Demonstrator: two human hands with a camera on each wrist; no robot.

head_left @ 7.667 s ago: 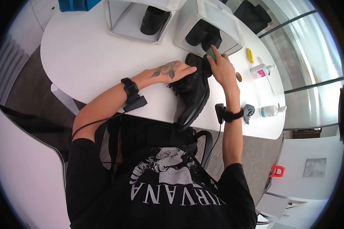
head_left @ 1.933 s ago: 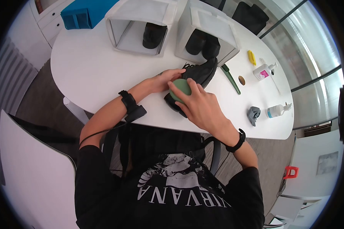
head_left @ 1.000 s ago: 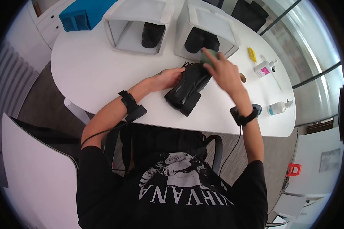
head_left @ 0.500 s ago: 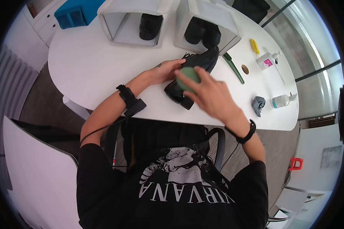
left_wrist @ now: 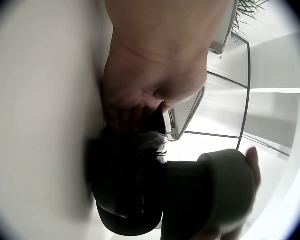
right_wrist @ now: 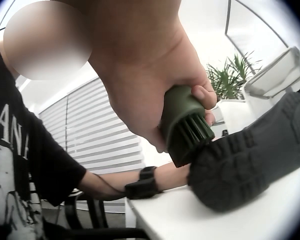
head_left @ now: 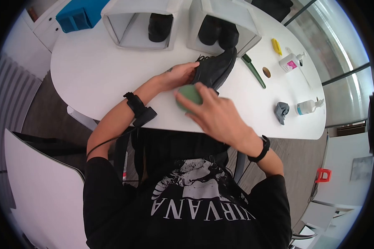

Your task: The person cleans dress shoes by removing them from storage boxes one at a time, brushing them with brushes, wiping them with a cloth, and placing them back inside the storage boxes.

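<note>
A black shoe [head_left: 216,68] is on the white table, its ridged sole showing in the right wrist view [right_wrist: 245,165]. My left hand [head_left: 174,76] grips it near the laces, its fingers partly hidden at the opening in the left wrist view [left_wrist: 150,75]. Between thumb and fingers, my right hand [head_left: 226,122] holds a round green brush [head_left: 189,98] at the shoe's near end. Dark bristles under the brush [right_wrist: 182,112] are at the edge of the sole; whether they touch it I cannot tell.
Two white boxes [head_left: 142,46] [head_left: 253,37] with black footwear inside stand at the back, beside a blue case [head_left: 77,18]. Rightward lie a long green brush [head_left: 254,71], a yellow item [head_left: 276,47], a grey cloth [head_left: 281,112] and two pump bottles [head_left: 290,63] [head_left: 306,107].
The right hand has swept the round brush back and forth along the shoe, now lower and further left than half a second ago. Since the oldest view, the shoe has been turned around. The left hand keeps its hold.
</note>
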